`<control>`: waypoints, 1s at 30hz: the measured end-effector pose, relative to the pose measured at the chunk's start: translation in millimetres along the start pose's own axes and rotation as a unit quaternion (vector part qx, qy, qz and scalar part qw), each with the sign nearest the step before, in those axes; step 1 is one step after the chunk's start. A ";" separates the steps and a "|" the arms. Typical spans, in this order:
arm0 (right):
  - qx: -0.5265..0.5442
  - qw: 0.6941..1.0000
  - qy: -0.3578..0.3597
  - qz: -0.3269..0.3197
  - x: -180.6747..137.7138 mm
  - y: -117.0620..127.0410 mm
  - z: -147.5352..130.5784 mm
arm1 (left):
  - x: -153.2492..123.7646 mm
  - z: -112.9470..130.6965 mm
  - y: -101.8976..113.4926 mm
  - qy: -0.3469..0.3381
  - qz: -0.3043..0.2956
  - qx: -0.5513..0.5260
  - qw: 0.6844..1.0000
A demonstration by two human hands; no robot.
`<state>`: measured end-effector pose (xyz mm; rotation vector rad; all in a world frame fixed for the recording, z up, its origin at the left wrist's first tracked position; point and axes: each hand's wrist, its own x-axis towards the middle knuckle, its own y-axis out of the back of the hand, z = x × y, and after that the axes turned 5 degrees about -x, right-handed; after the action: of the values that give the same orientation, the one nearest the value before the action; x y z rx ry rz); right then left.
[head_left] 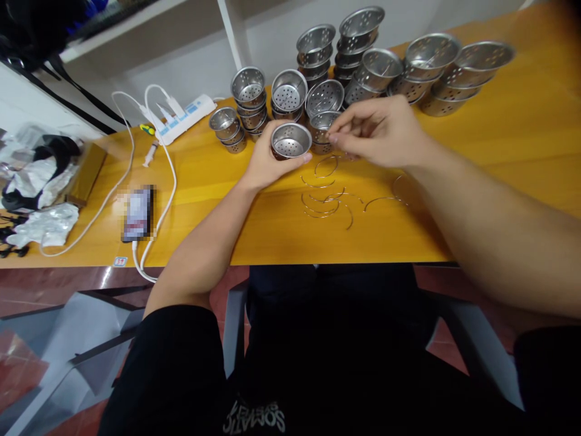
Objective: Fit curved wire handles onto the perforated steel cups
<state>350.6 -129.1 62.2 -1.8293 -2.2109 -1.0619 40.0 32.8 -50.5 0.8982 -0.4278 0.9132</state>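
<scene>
My left hand (265,158) is wrapped round a small perforated metal cup (291,145), its mouth facing up toward me. To the right, my right hand (379,130) has thumb and fingertips pinched together beside the rim of another perforated cup (321,126). Whatever sits in that pinch is too small or hidden to name. Several thin curved wires (321,209) lie on the table below both hands, and one wire loop (327,166) is just under the right fingertips.
Stacks of perforated cups (249,91) line the back, with taller stacks (361,36) behind and wider ones (481,66) at right. On the left are a power strip (188,118), white cables (174,181), a syringe (150,154), a phone (138,213) and plastic bags (45,224).
</scene>
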 end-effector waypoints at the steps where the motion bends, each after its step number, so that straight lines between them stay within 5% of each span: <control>1: 0.001 1.000 -0.006 0.016 0.8 -1.2 2.1 | 0.3 1.2 -0.2 0.005 -0.004 -0.002 1.000; 11: -0.075 0.994 0.013 0.081 4.3 2.0 32.6 | 9.8 7.6 -9.7 -0.008 0.006 0.001 1.000; 30: -0.084 0.990 -0.031 0.108 2.5 -0.7 10.5 | 9.5 32.0 -21.2 0.007 -0.003 0.004 1.000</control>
<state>353.1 -121.3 55.1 -2.1408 -1.9485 -1.1916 64.2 5.1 -35.9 0.9003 -0.4091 0.9151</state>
